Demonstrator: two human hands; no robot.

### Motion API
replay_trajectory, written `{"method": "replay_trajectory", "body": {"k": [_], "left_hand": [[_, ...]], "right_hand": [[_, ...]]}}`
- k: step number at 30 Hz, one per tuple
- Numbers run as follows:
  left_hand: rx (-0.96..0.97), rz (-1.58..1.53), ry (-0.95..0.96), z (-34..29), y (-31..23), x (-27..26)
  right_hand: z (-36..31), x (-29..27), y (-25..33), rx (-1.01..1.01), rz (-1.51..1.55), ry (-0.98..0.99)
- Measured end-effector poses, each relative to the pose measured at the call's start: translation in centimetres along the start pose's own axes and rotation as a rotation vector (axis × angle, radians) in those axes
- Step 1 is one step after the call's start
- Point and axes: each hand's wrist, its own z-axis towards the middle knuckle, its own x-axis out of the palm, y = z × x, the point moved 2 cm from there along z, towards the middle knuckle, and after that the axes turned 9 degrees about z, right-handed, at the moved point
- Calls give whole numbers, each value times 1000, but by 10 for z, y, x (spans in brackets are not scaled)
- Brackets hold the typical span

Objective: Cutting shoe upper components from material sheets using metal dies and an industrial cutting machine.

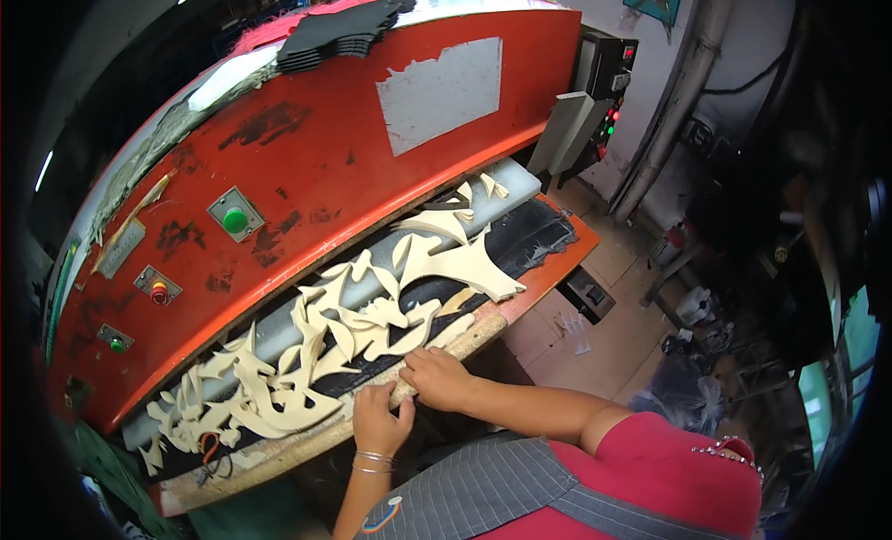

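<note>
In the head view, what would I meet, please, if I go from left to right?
Small green button, red mushroom button, large green button, left hand, right hand, control box with lit lamps.

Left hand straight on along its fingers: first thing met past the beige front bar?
Most likely the cream scraps lying on the black mat; depth is unclear, so the left hand might pass over them.

pipe [677,103] beside wall [653,85]; plastic bag [686,384] (crumpled); tiled floor [621,261]
</note>
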Motion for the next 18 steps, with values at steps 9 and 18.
{"method": "replay_trajectory", "body": {"k": [9, 18], "left_hand": [[-268, -238, 389, 64, 24, -32], [69, -145, 100, 286, 37, 68]], "right_hand": [[78, -77, -76, 165, 417, 391], [196, -87, -255, 408, -335, -115]]}}
